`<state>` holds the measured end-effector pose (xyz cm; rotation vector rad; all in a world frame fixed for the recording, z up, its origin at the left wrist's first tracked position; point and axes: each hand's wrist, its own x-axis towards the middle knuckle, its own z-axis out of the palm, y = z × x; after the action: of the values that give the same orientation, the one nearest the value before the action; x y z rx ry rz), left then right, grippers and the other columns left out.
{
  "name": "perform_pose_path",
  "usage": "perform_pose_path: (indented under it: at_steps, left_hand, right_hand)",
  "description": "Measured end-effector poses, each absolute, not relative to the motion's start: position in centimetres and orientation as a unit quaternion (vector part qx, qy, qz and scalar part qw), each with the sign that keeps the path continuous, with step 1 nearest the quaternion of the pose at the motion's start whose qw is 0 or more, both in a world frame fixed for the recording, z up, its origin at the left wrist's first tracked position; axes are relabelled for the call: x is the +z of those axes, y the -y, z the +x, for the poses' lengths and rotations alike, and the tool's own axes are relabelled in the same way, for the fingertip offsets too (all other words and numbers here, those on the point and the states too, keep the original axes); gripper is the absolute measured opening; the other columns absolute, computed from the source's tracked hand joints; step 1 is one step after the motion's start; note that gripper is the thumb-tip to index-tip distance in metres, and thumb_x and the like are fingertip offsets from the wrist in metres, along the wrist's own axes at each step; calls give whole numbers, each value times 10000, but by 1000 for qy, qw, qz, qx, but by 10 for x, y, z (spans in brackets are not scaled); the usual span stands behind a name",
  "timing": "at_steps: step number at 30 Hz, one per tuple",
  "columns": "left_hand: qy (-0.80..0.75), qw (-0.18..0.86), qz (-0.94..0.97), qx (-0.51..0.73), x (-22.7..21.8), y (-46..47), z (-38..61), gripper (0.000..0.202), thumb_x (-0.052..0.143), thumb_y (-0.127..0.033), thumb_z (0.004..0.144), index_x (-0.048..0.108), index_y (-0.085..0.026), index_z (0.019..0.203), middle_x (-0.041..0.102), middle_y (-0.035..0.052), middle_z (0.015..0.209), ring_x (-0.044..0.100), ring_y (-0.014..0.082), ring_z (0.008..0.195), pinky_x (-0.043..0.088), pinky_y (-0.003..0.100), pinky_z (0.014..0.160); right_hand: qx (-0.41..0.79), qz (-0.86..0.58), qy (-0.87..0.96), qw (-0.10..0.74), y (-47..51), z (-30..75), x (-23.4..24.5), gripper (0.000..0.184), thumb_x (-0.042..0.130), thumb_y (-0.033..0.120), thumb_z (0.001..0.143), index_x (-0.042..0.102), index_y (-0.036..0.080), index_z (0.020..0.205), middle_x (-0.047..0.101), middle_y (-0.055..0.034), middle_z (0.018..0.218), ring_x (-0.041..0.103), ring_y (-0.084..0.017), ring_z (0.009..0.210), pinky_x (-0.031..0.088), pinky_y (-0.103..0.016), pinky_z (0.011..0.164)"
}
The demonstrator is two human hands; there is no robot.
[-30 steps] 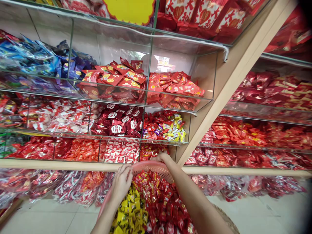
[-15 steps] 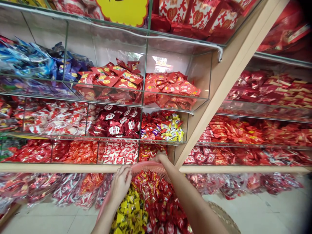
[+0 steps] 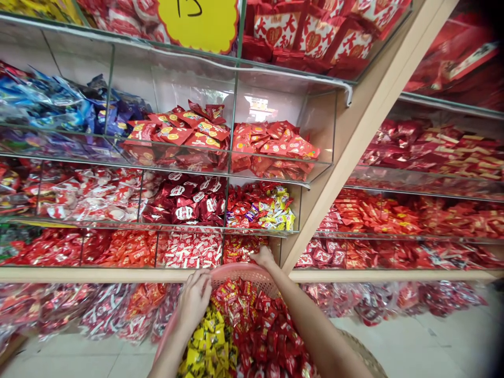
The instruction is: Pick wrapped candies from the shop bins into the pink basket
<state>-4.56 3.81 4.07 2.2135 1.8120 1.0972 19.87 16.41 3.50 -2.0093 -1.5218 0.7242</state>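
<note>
A pink plastic basket (image 3: 254, 273), full of wrapped candies, stands before me below the shelf edge. Red-wrapped candies (image 3: 271, 325) fill its far and right parts, and yellow-wrapped candies (image 3: 212, 338) lie on the left. My left hand (image 3: 196, 294) is closed over the basket's left rim. Past the far rim, my right hand (image 3: 264, 256) reaches into the lowest shelf compartment, its fingers stretched toward the left. They touch the small red candies (image 3: 238, 248) there; the fingertips are partly hidden, and no held candy can be made out.
Clear-fronted shelf compartments (image 3: 185, 210) hold many wrapped sweets. A slanting wooden upright (image 3: 334, 173) divides the shelves on the right. Bagged sweets (image 3: 114, 310) lie under the bottom ledge (image 3: 98, 274). A woven basket (image 3: 364, 352) sits on the tiled floor behind my right arm.
The view has tilted up slightly, so the shelves sit lower in the picture. My right hand has shifted a little within the lowest compartment. My left hand keeps its hold on the rim.
</note>
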Motion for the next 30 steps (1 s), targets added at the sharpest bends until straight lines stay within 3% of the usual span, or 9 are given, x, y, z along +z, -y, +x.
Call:
perform_pose_path:
  at_steps: [4, 8, 13, 18, 22, 30]
  left_hand:
    - [-593, 39, 721, 356, 39, -37, -46, 214, 422, -246, 836, 623, -225, 908, 622, 32, 1056, 571, 193, 994, 469, 334, 859]
    - [-593, 37, 720, 357, 38, -38, -46, 213, 422, -253, 838, 621, -226, 909, 620, 33, 1066, 573, 191, 992, 470, 330, 861]
    - [-590, 41, 724, 356, 37, -39, -47, 212, 417, -249, 841, 614, -221, 914, 616, 35, 1068, 562, 192, 1011, 459, 338, 882]
    - [-589, 38, 721, 362, 38, -38, -46, 210, 423, -252, 838, 619, -227, 908, 619, 31, 1053, 564, 190, 996, 464, 329, 863]
    - [-587, 40, 724, 360, 39, -38, -46, 211, 419, -247, 839, 618, -228, 906, 616, 29, 1057, 558, 190, 991, 460, 327, 856]
    - [-583, 43, 725, 364, 40, -38, -45, 216, 418, -255, 843, 618, -226, 919, 615, 38, 1064, 554, 196, 1002, 455, 334, 868]
  right_hand:
    - [306, -721, 496, 374, -163, 203, 37, 286, 669, 260, 591, 654, 134, 847, 675, -105, 795, 633, -249, 807, 456, -280, 638]
    - [370, -672, 409, 494, -168, 197, 44, 351, 648, 298, 622, 609, 157, 941, 645, -41, 720, 592, -165, 622, 414, -227, 482]
    - [507, -563, 298, 581, -168, 195, 64, 250, 651, 319, 675, 553, 215, 880, 612, 12, 730, 505, -73, 492, 413, -179, 422]
    - [624, -467, 231, 583, -137, 197, 78, 210, 678, 347, 697, 536, 216, 776, 591, 12, 699, 524, -66, 523, 405, -139, 396]
    - [725, -388, 172, 543, -95, 192, 79, 256, 697, 398, 692, 567, 205, 799, 613, 2, 738, 520, -54, 522, 340, -111, 352]
    - [729, -451, 207, 472, -20, 177, 75, 267, 661, 461, 703, 632, 254, 869, 643, -10, 848, 532, -100, 594, 358, -163, 388]
